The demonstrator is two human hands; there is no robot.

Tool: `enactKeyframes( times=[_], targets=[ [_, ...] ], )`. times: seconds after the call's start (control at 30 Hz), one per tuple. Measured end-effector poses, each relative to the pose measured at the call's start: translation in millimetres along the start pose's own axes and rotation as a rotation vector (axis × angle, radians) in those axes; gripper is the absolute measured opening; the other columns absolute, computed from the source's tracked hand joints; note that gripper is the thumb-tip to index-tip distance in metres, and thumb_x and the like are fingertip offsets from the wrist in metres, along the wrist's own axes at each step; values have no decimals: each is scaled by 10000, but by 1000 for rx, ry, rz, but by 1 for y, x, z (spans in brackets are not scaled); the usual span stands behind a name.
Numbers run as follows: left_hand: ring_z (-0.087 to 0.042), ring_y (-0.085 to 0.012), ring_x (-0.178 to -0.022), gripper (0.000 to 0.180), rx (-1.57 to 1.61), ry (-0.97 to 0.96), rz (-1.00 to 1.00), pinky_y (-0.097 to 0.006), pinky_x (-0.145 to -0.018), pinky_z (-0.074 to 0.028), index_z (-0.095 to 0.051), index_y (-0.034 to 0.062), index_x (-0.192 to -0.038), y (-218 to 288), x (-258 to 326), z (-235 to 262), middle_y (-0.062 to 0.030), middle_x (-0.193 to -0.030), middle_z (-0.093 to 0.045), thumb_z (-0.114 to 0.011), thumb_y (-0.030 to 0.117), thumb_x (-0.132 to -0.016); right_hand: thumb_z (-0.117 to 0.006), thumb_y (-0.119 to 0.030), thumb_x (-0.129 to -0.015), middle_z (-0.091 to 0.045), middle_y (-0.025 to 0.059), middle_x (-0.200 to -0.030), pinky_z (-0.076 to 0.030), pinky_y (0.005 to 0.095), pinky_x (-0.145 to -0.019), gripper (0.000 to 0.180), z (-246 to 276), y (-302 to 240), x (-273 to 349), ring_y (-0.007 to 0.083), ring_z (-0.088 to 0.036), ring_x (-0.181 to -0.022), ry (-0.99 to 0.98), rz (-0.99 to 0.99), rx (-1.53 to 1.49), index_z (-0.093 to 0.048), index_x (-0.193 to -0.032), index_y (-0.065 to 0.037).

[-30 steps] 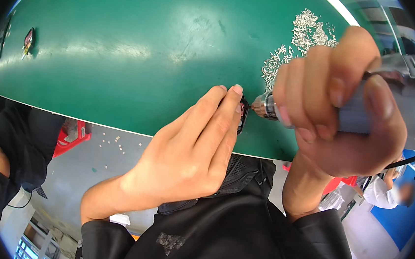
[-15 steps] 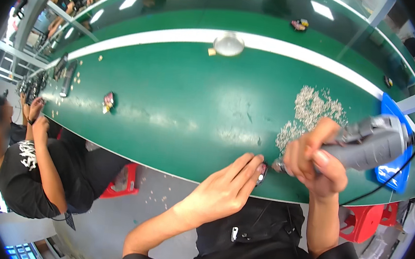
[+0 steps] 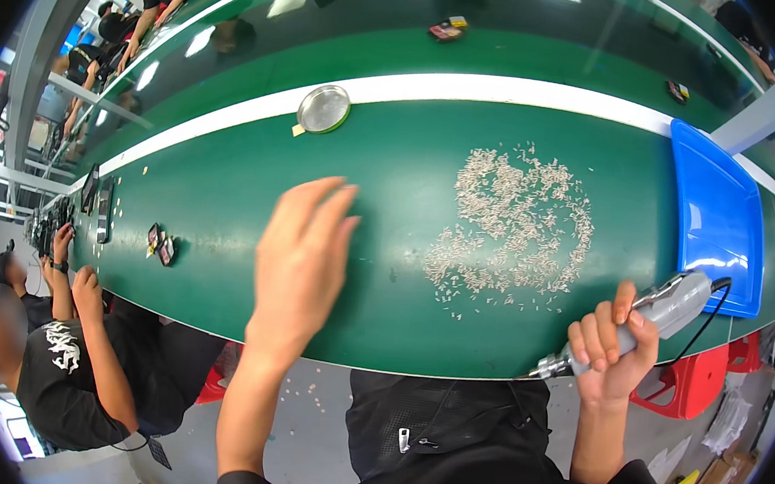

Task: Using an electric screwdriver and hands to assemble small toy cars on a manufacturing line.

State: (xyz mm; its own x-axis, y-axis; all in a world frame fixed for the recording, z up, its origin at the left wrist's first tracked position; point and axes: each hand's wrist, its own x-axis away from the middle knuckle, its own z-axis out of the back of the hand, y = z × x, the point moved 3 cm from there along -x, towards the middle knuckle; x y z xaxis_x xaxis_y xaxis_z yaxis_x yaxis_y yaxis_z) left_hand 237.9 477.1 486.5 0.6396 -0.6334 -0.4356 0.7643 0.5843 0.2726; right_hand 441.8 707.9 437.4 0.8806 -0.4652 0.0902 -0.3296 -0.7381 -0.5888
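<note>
My right hand (image 3: 614,340) is wrapped round a grey electric screwdriver (image 3: 674,304). The tool's bit points down and left, close to the table's near edge. Over the middle-left of the table my left hand (image 3: 303,258) is raised with its fingers stretched out and nothing in them. Left of that hand lie small dark and reddish devices (image 3: 162,245), close together on the green table (image 3: 373,296). Many tiny pale screws (image 3: 518,221) are scattered in a broad patch between my two hands, toward the far side.
A blue tray (image 3: 717,216) lies at the right, beside the screwdriver's cable. Against the white rail sits a round metal dish (image 3: 324,108). At the left a co-worker (image 3: 72,367) sits along the table edge. A red stool (image 3: 689,379) stands below right.
My left hand has lifted off the small device at the near edge and moved left. Another device now lies beside the one at left. The screwdriver has lowered toward the edge.
</note>
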Motion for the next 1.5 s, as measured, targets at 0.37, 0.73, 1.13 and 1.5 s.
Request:
enactKeyframes(
  times=[0.37, 0.73, 1.13, 1.5],
  targets=[
    [-603, -270, -805, 154, 109, -86, -223, -363, -697, -503, -684, -4, -918, 37, -81, -85, -95, -882, -621, -676, -14, -764, -454, -195, -877, -390, 11, -507, -405, 318, -497, 127, 12, 1, 2, 132, -390, -401, -106, -28, -160, -416, -855, -76],
    [-582, -257, -756, 117, -64, -108, -450, -373, -652, -503, -610, -7, -851, 36, -87, -80, -102, -826, -568, -633, -24, -738, -462, -197, -870, -397, 19, -507, -388, 324, -493, 126, 12, 1, 0, 137, -371, -399, -141, -105, -214, -427, -852, -77],
    [-629, -163, -708, 110, 440, 67, 254, -229, -576, -508, -649, -79, -875, 29, 65, -6, -147, -859, -661, -595, -145, -805, -476, -179, -873, -407, 19, -523, -402, 313, -495, 116, -8, 6, 1, 138, -392, -427, -208, -57, -147, -416, -857, -81],
    [-601, -173, -695, 102, 1595, 272, 612, -259, -564, -505, -602, -99, -900, 64, 138, -11, -173, -845, -607, -583, 1, -910, -599, -108, -835, -428, -23, -518, -400, 258, -565, 168, -112, 58, -6, 90, -429, -435, -390, -6, -302, -436, -869, -93]
  ],
)
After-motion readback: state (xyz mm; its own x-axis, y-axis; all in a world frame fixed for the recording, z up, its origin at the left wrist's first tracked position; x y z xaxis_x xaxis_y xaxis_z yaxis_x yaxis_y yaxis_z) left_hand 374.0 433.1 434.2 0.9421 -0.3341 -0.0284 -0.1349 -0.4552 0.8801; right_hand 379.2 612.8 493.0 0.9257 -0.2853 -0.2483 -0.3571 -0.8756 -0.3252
